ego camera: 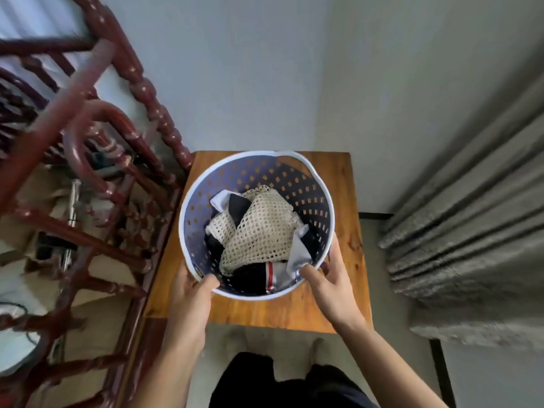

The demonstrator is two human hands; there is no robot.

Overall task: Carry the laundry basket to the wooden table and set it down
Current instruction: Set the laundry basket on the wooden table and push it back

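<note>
A round laundry basket [306, 198], dark blue inside with a white rim and rows of small holes, is over the small wooden table [350, 231] at the centre of the view. It holds a cream mesh cloth [262, 228] over dark and white clothes. My left hand [191, 293] grips the near left rim, thumb inside the basket. My right hand [329, 281] grips the near right rim, thumb inside as well. Whether the basket's base touches the tabletop is hidden.
A dark red turned-wood furniture frame [97, 160] stands close along the table's left side. Grey curtains [471, 219] hang at the right. Pale walls meet in a corner behind the table. My dark-clothed legs [282, 384] are below, near the table's front edge.
</note>
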